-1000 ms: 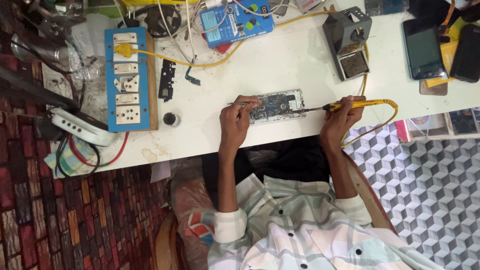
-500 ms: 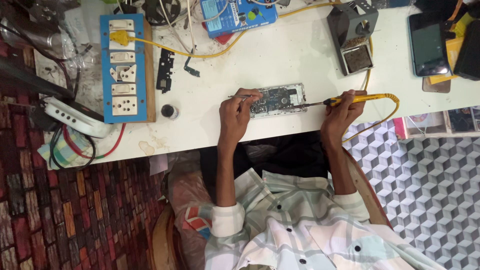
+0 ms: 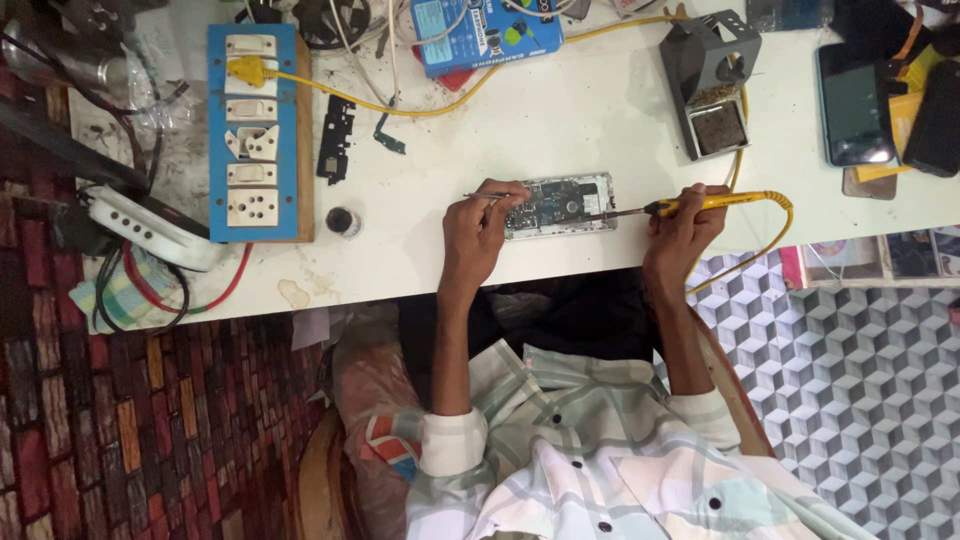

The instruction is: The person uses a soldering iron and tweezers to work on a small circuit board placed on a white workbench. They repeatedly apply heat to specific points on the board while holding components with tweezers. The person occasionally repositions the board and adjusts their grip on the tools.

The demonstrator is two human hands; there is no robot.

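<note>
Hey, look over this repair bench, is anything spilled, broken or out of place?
The opened phone under the left hand and right hand has its back off, board bare. Loose black parts lie beside the blue socket board, and a pale stain marks the white table edge.

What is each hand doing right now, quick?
Left hand: closed on thin tweezers, at the opened phone.
Right hand: closed around a yellow soldering iron, tip on the phone.
</note>
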